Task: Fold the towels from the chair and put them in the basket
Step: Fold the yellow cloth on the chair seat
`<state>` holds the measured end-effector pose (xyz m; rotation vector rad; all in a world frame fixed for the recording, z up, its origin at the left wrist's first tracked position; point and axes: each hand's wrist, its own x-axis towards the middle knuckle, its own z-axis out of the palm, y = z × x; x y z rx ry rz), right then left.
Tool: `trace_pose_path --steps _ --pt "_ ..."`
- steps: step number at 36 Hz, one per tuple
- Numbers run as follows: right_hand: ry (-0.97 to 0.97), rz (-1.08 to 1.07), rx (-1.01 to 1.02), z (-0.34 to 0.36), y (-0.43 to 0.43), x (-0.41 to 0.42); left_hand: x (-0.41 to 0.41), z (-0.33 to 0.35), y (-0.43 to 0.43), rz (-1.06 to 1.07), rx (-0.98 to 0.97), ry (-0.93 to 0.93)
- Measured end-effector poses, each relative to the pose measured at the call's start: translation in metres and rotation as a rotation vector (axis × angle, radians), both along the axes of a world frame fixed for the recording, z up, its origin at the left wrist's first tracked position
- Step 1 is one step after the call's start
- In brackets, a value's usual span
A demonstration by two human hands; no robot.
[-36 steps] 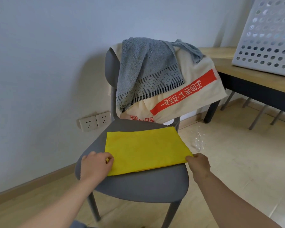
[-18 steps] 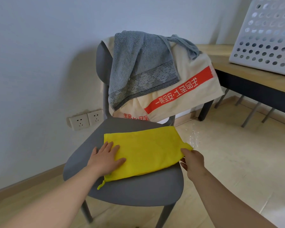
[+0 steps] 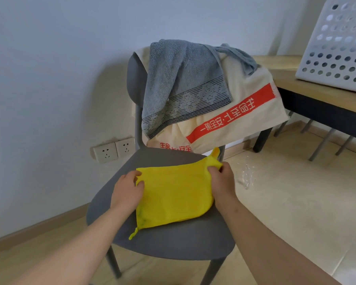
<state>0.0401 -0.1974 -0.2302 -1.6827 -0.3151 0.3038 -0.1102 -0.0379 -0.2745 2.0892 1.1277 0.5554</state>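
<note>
The dark grey moulded plastic chair [image 3: 173, 243] carries all the work. To its right, a white perforated plastic basket [image 3: 337, 48] stands on the light wooden tabletop [image 3: 292, 83], well apart from the seat. Over the chair's backrest hangs a cream towel with a red printed band [image 3: 245, 112]. A grey terry towel with a patterned border [image 3: 179, 79] is draped on top of it, and both are unfolded. The small yellow microfibre towel [image 3: 173, 194] lies on the middle of the seat, already doubled over, with its hanging loop trailing toward the seat's front-left edge. The step in hand seems to be folding this first towel smaller. The left hand [image 3: 127, 190] has its grip closed on the towel's left edge, fingers curled over the cloth near the far-left corner. The right hand [image 3: 222, 182] has its grip pinched on the bunched far-right corner, which is raised a little off the seat. The next move likely calls for bringing one side across to meet the other, squaring the edges and pressing the fold flat. The towel can then be carried right to the basket, with the two draped towels still to do.
</note>
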Motion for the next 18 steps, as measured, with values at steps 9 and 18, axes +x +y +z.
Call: trace_pose_path --steps 9,18 --pt "-0.234 0.47 -0.122 -0.013 0.036 -0.059 -0.009 -0.005 0.001 0.161 -0.637 -0.289" --pt "-0.518 0.709 -0.571 -0.05 0.037 -0.08 -0.012 -0.003 -0.002 0.111 -0.627 -0.299"
